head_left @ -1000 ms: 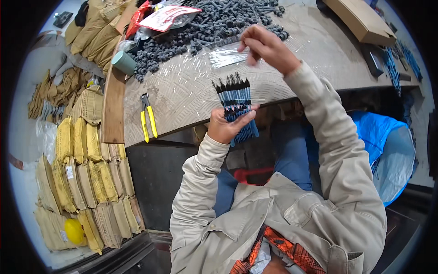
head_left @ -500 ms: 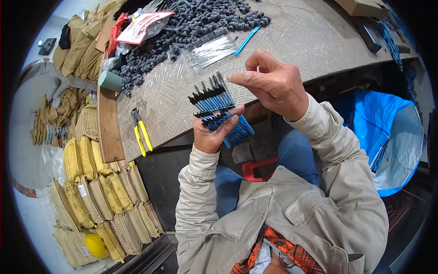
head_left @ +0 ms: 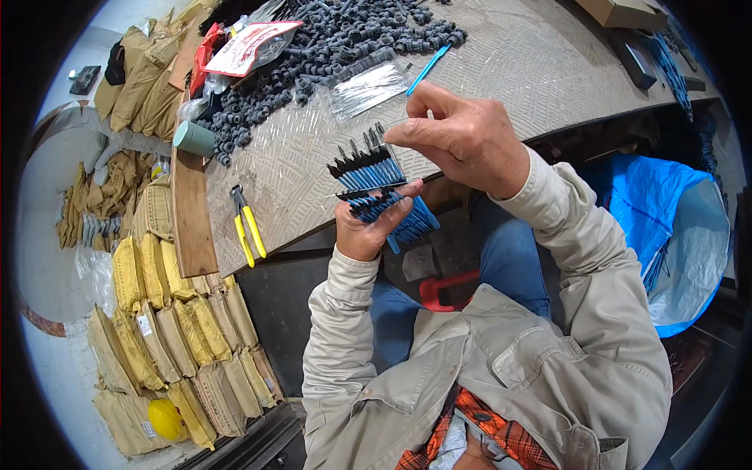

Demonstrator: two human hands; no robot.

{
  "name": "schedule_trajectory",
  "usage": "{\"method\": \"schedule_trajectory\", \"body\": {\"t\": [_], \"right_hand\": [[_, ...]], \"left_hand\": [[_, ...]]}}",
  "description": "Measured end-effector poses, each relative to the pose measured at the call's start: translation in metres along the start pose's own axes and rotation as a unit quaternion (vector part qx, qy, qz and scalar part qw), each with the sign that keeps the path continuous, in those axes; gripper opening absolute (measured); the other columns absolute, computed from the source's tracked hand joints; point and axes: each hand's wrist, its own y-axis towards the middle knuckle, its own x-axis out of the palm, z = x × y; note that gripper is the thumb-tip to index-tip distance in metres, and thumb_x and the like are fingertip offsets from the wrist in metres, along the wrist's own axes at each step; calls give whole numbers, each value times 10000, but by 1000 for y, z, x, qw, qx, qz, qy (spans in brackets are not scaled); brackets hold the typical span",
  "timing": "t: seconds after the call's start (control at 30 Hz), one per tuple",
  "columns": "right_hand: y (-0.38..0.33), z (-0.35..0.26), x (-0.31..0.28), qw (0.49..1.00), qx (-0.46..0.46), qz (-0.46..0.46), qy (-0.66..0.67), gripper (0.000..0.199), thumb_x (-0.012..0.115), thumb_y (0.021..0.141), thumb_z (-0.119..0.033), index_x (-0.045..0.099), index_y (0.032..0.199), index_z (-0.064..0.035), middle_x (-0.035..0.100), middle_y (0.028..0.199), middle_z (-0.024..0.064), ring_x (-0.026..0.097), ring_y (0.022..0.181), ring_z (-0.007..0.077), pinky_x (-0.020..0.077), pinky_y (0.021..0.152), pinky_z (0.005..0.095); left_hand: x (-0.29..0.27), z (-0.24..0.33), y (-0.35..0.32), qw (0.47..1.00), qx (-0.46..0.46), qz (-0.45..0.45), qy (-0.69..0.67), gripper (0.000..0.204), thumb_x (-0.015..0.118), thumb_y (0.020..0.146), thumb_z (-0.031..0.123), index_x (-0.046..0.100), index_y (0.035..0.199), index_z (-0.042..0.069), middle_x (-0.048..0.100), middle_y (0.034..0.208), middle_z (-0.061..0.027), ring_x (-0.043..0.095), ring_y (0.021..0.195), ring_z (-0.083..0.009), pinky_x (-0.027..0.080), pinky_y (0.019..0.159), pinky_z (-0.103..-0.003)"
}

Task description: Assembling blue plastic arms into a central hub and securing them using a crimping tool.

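Note:
My left hand [head_left: 364, 233] is closed around a bundle of blue cables with black ends [head_left: 374, 171], held upright over the table's front edge. The cables lie side by side in a row, with a dark bar across them above my thumb. Their lower blue lengths show below the hand. My right hand [head_left: 470, 145] hovers just right of the black tips, its thumb and index finger pinched together. What is in that pinch, if anything, is too small to make out. Behind the tips lies a clear bag of thin white strips [head_left: 370, 89].
A heap of dark grey fittings [head_left: 345, 47] covers the table's far left. Yellow-handled pliers [head_left: 249, 227] lie near the front left edge, a green cup [head_left: 193, 139] beyond. A blue stick-like tool [head_left: 428, 70] lies ahead. At right stands a blue sack [head_left: 638, 196]; stacked packages [head_left: 172, 329] stand left.
My right hand has moved slightly left and its fingers dip closer to the black tips. The left hand and the bundle stay nearly in place.

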Motion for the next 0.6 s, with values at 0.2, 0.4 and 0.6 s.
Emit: {"method": "schedule_trajectory", "body": {"t": [0.2,0.4,0.6], "right_hand": [[5,0,-2,999,3,-31,9,92,642,736,-72,660,787,-146,476,730,-15,382,449,94,304,390,232],[14,-4,-12,993,-39,-66,-85,70,649,725,-69,640,747,-135,474,721,-17,385,452,106,307,399,243],[22,4,-16,991,-50,-116,-39,72,653,711,-45,624,730,-109,464,687,-10,393,468,120,306,423,255]], "left_hand": [[1,0,0,1000,-4,-2,-9,186,620,758,-7,653,938,-38,667,898,-122,649,785,-191,504,750,-248],[0,0,0,1000,-10,-1,-13,184,626,755,5,659,932,-30,672,894,-107,645,752,-163,498,712,-218],[-2,0,0,1000,-8,-7,25,176,627,752,8,666,923,-17,672,897,-105,644,741,-154,498,695,-209]]}}
